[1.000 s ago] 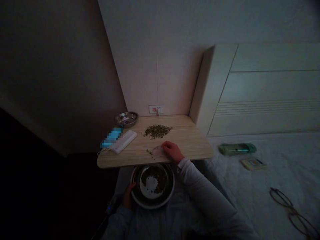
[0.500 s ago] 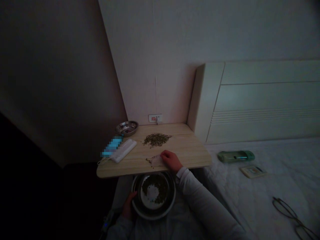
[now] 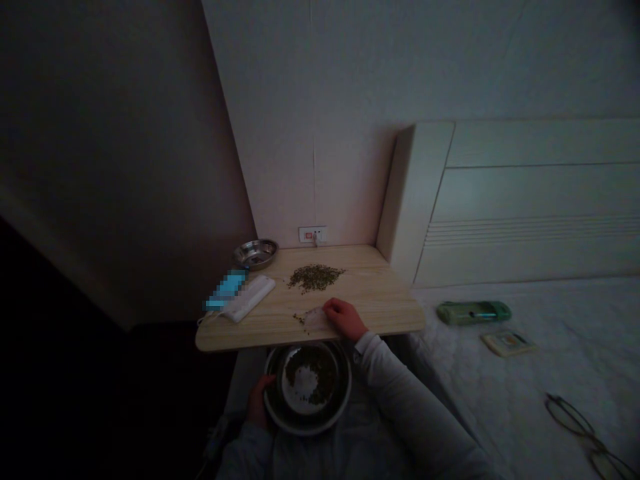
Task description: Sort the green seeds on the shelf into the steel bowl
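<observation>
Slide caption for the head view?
Left hand grips a bowl rim; right hand pinches a translucent piece beside scattered grains.

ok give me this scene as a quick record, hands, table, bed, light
left hand: holds the rim of a wide bowl with dark green grains inside
right hand: fingers curled at a pale flat piece; grip unclear
loose grains: pile mid-table, small scatter left of the flat piece
table: also steel bowl, white block, pixelated blue patch
bed: green case, glasses
light: dim
</observation>
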